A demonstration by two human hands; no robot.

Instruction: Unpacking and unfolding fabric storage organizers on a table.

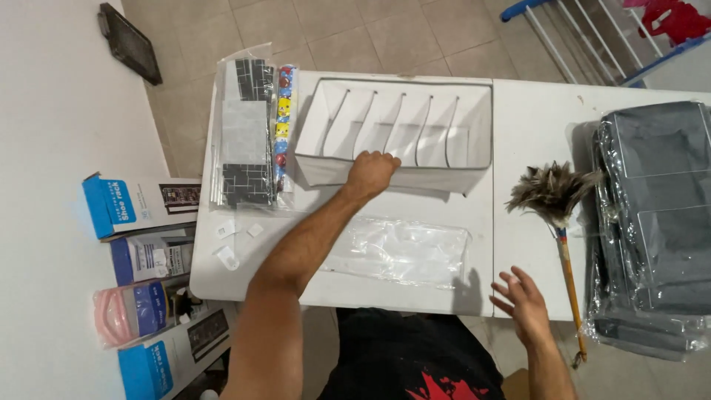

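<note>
Nearest the camera, the right hand [524, 305] hovers over the desk [518, 133] edge, fingers spread, holding nothing. Farther off, the left hand [372, 172] curls its fingers over the near wall of a white divided organizer [400, 133], whose long axis runs left to right, open side up. Clear plastic wrap [400, 250] lies before it; a feather duster [557, 215] lies just right, packaged sheets [248, 133] left.
</note>
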